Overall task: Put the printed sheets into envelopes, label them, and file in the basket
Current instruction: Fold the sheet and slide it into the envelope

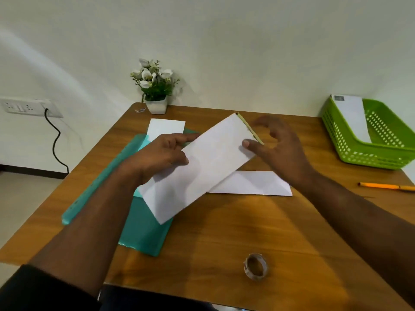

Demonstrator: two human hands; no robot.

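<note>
My left hand (160,153) grips a long white envelope (202,167) at its left side and holds it tilted above the table. My right hand (276,149) is at the envelope's far end, thumb pressed on its face and fingers spread loosely behind its yellowish open edge. A second white envelope (253,184) lies flat on the table under it. A folded white sheet (166,129) rests on a teal folder (143,230) at the left. The green basket (377,158) at the far right holds one envelope (352,117).
A roll of clear tape (256,267) stands near the table's front edge. An orange pen (386,186) lies at the right edge. A potted white flower (155,86) sits at the back by the wall. A wall socket with a black cable (56,140) is on the left.
</note>
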